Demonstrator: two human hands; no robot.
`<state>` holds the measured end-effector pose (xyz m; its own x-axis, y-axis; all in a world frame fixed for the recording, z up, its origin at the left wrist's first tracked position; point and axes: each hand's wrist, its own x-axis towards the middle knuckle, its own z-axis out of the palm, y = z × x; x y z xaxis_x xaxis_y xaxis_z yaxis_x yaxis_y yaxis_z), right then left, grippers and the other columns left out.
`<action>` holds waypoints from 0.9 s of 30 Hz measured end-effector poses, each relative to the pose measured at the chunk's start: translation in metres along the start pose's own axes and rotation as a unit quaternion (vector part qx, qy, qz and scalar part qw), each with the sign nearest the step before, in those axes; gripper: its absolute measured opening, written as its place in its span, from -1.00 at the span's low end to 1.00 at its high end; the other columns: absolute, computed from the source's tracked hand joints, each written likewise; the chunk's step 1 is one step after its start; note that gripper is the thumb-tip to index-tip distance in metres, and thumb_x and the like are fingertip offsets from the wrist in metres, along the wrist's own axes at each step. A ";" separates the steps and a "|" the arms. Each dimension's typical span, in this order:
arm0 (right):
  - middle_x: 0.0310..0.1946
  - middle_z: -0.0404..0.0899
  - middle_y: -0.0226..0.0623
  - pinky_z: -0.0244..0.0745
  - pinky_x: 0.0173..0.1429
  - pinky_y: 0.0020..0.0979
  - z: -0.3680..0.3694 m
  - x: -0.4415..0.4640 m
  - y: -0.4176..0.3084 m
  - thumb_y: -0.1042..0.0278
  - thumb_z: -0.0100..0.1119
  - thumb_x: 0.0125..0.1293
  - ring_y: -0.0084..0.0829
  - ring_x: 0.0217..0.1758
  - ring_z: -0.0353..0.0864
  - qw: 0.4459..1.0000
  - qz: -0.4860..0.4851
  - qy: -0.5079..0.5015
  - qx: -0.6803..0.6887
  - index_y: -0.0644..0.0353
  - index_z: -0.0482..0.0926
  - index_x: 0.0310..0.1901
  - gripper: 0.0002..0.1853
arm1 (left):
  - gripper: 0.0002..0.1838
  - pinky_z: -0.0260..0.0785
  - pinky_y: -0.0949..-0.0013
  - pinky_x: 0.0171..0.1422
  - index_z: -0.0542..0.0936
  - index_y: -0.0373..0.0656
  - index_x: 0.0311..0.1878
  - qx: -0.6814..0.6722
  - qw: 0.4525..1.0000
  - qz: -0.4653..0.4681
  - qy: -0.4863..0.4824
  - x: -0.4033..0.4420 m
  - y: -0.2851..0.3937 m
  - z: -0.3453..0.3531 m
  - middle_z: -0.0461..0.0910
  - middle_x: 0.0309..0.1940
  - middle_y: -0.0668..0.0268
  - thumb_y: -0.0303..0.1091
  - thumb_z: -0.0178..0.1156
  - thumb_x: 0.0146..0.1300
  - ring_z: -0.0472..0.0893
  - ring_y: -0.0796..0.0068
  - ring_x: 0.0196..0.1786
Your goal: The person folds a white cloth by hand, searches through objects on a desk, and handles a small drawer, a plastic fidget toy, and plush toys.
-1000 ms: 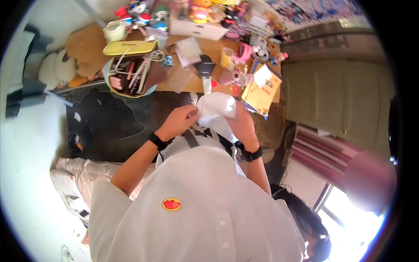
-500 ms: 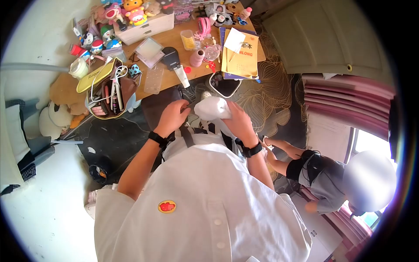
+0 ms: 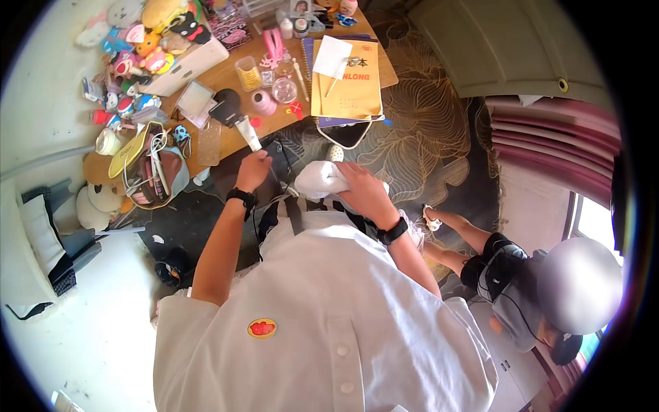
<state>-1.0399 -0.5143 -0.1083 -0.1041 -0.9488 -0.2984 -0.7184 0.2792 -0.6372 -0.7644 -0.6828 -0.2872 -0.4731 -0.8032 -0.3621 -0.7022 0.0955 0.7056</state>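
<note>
My right hand (image 3: 364, 192) is wrapped round a bunched white cloth (image 3: 320, 180) in front of my waist. My left hand (image 3: 254, 169) is away from the cloth, at the desk's front edge, with its fingers closed at the lower end of a white tube (image 3: 248, 134). The tube's upper end lies by a black round-headed object (image 3: 227, 106). A clear plastic sheet (image 3: 209, 144) lies to the left of the tube, and a pink thread spool (image 3: 263, 102) to the right.
Yellow and purple notebooks (image 3: 350, 86) lie on the desk (image 3: 288, 119). Plush toys (image 3: 158, 60) and an open pouch (image 3: 152, 172) are at the left. Below the desk edge is a black bin with a white rim (image 3: 347, 136). Another person (image 3: 504, 268) is at the right.
My left hand has left the cloth's side and reached forward to the tube. The cloth stays in my right hand. The view has shifted, and the other person has come into sight.
</note>
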 end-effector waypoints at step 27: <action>0.07 0.68 0.10 0.57 0.21 -0.10 -0.102 0.028 0.130 0.17 0.45 0.22 0.10 0.16 0.68 0.948 -0.126 -0.115 0.269 0.20 0.33 0.46 -0.19 | -0.08 0.31 0.28 0.52 0.24 -0.21 0.59 -0.321 0.935 0.029 -0.149 -0.038 0.249 0.061 0.40 0.48 0.27 -0.53 0.43 0.15 0.37 0.44 0.51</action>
<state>-1.2059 -0.5192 -0.1271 0.2208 -0.9552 -0.1969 -0.2392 0.1427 -0.9604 -0.9541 -0.5924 -0.1350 -0.6950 -0.5983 -0.3987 -0.2521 -0.3165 0.9145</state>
